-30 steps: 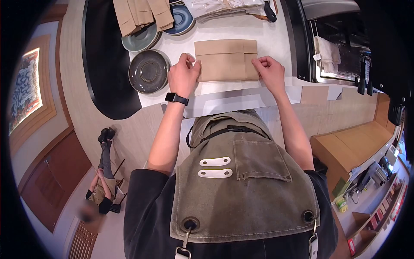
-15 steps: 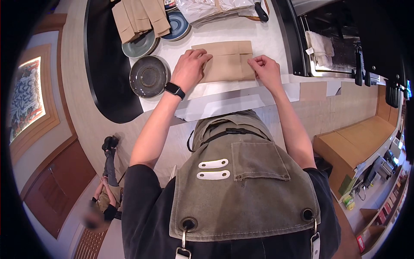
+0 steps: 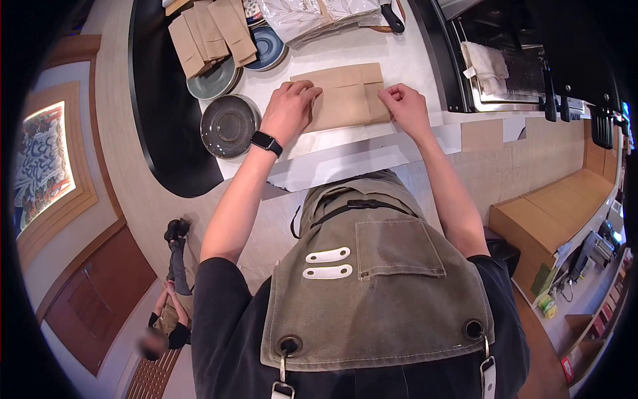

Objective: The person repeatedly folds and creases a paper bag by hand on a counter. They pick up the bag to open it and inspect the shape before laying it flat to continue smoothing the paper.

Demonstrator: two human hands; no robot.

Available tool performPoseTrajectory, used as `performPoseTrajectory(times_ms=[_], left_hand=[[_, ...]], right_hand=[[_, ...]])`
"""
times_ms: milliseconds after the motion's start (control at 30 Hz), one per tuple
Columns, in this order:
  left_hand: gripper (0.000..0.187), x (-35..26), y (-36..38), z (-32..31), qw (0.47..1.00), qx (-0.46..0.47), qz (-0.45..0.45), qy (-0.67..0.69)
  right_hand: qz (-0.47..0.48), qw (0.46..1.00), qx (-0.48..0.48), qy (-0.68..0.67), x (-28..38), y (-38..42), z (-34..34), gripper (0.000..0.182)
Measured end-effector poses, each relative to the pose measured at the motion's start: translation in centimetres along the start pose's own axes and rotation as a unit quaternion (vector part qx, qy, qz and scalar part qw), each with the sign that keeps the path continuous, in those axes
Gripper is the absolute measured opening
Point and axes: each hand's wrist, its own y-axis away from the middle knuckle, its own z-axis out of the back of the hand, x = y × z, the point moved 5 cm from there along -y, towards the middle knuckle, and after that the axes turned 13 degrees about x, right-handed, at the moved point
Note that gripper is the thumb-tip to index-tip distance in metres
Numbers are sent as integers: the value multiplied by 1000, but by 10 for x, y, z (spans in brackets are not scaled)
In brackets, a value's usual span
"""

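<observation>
A sheet of brown paper point(image 3: 339, 106) with crease lines and a folded-over flap lies flat on the white counter point(image 3: 332, 53) in front of me. My left hand point(image 3: 290, 106), a dark watch on its wrist, rests on the left edge of the paper with curled fingers. At the right edge, my right hand point(image 3: 407, 110) pinches the paper between thumb and forefinger. Close to my left hand stands a dark grey plate point(image 3: 211, 126). Behind it, folded brown paper pieces point(image 3: 216, 36) lie on a grey-green plate point(image 3: 207, 88) and a blue plate point(image 3: 267, 48).
A plastic-wrapped pack point(image 3: 312, 16) lies at the back, beside a black handle point(image 3: 393, 20). To the right is a metal appliance with a white cloth point(image 3: 488, 66); black utensils point(image 3: 550, 93) hang nearby. Another person point(image 3: 171, 306) is at the lower left.
The whole view has shifted slightly, so the counter items appear a little to the left. Both hands keep their places at the paper's edges.
</observation>
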Motion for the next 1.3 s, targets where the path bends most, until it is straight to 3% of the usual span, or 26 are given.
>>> performPoseTrajectory(times_ms=[500, 600, 700, 800, 900, 1133, 1200, 1300], left_hand=[[32, 2, -2, -7, 999, -20, -5, -27], [31, 3, 0, -8, 999, -25, -5, -27], [31, 3, 0, -8, 999, -22, -5, -27], [32, 1, -1, -8, 999, -19, -7, -36], [34, 5, -2, -10, 999, -18, 1, -46], [40, -8, 1, -11, 997, -50, 22, -46], [50, -29, 1, -39, 996, -59, -21, -60], [67, -62, 17, -70, 998, -19, -30, -45]], right_hand=[[5, 996, -59, 64, 17, 14, 5, 43], [148, 959, -147, 193, 36, 42, -4, 47], [298, 878, -65, 368, 55, 62, -43, 72], [294, 859, 0, 420, 50, 53, -72, 100], [267, 844, 42, 464, 40, 42, -82, 115], [248, 839, 58, 481, 34, 41, -85, 123], [246, 843, 57, 475, 34, 40, -86, 125], [223, 784, 40, 578, 30, 38, -88, 128]])
